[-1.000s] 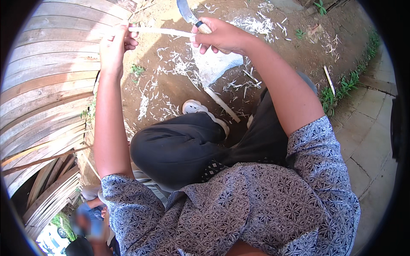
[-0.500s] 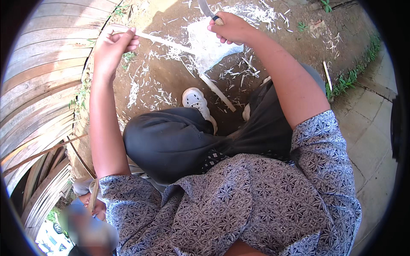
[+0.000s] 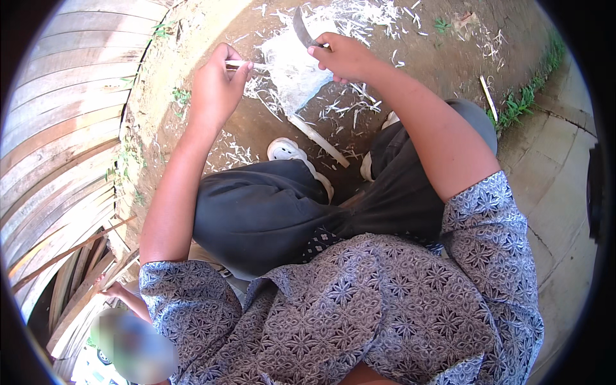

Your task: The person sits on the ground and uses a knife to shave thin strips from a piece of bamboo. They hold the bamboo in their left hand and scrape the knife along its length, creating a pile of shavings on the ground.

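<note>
My left hand (image 3: 217, 86) is closed on a thin pale strip (image 3: 247, 64), pinched between thumb and fingers; it looks like split wood or bamboo. The strip's free end points right, toward the white plastic sheet (image 3: 285, 70) on the ground. To the right, my right hand (image 3: 348, 59) grips a knife whose curved dark blade (image 3: 300, 29) slants up and left over the sheet; the fingers mostly hide its handle. Between my feet and the sheet lies a thicker pale stick (image 3: 319, 140), one end touching the sheet. Blade and strip are apart.
Pale shavings (image 3: 366, 16) litter the brown soil around the sheet. A curving wall of wooden slats (image 3: 70, 115) rises at the left. Right of me are grass (image 3: 526, 99) and paving slabs (image 3: 558, 173). Another person (image 3: 131, 346) is at lower left, near loose slats.
My left hand has moved right and slightly down, bringing the strip nearer the sheet's left edge. My right hand has lowered slightly, and the blade shows more fully. The other person has shifted.
</note>
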### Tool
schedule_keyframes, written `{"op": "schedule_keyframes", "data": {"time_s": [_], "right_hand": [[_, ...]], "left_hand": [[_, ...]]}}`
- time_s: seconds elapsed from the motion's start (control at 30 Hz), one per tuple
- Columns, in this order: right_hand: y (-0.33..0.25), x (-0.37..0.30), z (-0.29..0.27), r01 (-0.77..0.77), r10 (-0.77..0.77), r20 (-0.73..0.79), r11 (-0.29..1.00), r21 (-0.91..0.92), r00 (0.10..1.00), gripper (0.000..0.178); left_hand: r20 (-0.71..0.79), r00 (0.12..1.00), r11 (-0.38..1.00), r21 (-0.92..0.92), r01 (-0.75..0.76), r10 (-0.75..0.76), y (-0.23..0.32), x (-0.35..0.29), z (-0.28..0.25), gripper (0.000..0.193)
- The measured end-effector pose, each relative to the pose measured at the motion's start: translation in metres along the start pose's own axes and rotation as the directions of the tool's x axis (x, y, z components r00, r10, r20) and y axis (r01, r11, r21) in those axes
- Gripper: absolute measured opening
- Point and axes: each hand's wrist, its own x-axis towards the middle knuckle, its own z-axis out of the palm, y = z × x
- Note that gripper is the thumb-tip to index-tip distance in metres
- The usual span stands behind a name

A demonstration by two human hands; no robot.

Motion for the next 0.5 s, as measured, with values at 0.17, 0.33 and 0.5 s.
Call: {"op": "schedule_keyframes", "data": {"time_s": [0.17,0.33,0.5], "right_hand": [[0.020,0.009,0.007,-0.019,0.019,0.009,1.000,0.014,1.000,0.037],[0.029,-0.001,0.018,-0.076,0.073,0.171,0.997,0.007,0.983,0.045],[0.034,-0.011,0.030,-0.042,0.033,0.205,0.998,0.041,0.978,0.049]], "left_hand": [[0.154,0.988,0.872,0.486,-0.059,-0.019,0.035,-0.016,-0.023,0.030],[0.246,0.969,0.798,0.589,-0.125,-0.030,0.045,-0.035,-0.032,0.031],[0.169,0.985,0.824,0.562,-0.075,-0.026,0.048,-0.041,-0.027,0.024]]}}
